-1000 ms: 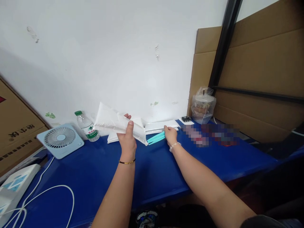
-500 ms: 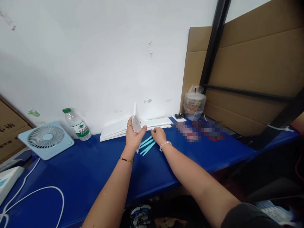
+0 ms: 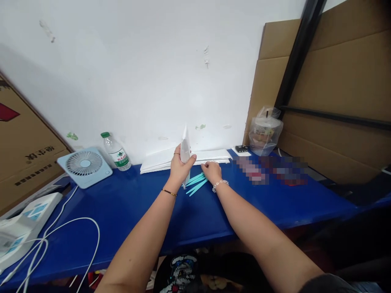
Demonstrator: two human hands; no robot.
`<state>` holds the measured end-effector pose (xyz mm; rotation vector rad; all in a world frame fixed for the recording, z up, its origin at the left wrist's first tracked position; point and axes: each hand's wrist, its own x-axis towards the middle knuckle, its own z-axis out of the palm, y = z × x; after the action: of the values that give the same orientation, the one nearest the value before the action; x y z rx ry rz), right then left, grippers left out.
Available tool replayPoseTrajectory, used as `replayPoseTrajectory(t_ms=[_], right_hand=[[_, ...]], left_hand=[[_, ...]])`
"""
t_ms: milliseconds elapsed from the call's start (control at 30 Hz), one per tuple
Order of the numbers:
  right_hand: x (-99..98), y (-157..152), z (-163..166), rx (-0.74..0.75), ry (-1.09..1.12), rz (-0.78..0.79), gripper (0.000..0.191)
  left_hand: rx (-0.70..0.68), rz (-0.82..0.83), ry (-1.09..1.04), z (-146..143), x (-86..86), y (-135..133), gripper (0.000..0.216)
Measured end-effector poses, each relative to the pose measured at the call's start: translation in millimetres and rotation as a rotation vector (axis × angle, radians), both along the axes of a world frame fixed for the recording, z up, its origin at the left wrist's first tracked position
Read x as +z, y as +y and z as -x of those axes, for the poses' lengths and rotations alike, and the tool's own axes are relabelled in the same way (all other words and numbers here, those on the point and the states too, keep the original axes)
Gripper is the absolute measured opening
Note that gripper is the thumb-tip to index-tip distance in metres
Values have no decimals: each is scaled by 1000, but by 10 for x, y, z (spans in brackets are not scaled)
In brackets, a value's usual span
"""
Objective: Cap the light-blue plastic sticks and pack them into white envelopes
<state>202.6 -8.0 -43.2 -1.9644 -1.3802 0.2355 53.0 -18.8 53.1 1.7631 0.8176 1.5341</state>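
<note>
My left hand (image 3: 181,166) is closed around a thin, whitish see-through plastic bag (image 3: 185,148), held upright with its edge towards me. Just right of it, several slim teal plastic sticks (image 3: 197,188) with tapered ends lie fanned out on the blue table. My right hand (image 3: 211,171) is low over their far ends, thumb and fingers pinched together. What sits between those fingertips, if anything, is hidden. Behind both hands, a stack of flat white sheets (image 3: 155,160) lies along the wall.
On the left are a pale blue fan (image 3: 84,167), a water bottle (image 3: 117,154) and a white power strip (image 3: 39,213) with cables. A bagged cup (image 3: 265,134), a small black box (image 3: 241,149) and blurred-out items (image 3: 252,171) are to the right. Cardboard (image 3: 271,61) stands behind a black post (image 3: 297,57).
The view has swung left, so everything appears further right and more of the power strip and carton shows. Both hands keep nearly the same places by the bag and the sticks.
</note>
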Motion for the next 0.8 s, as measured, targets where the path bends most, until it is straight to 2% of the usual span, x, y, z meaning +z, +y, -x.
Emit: replayPoseTrajectory(t_ms=[133,267,367,700,800], right_hand=[[-4,4,-1,6,7,7,34],[10,-2,-1,9,7,11,33],[14,-1,-3,16,8,14,33],[-12,5,-16,27,28,15,31],[1,-4,-23,26,34,21,32]], left_hand=[[2,-65,-93,-38,124,56,47],[92,21,-57,-75,125,108,44],[93,-11,-100,-66,172,134,44],[117,-173,-143,73,667,89,46],[184,-172,-10,221,594,125,48]])
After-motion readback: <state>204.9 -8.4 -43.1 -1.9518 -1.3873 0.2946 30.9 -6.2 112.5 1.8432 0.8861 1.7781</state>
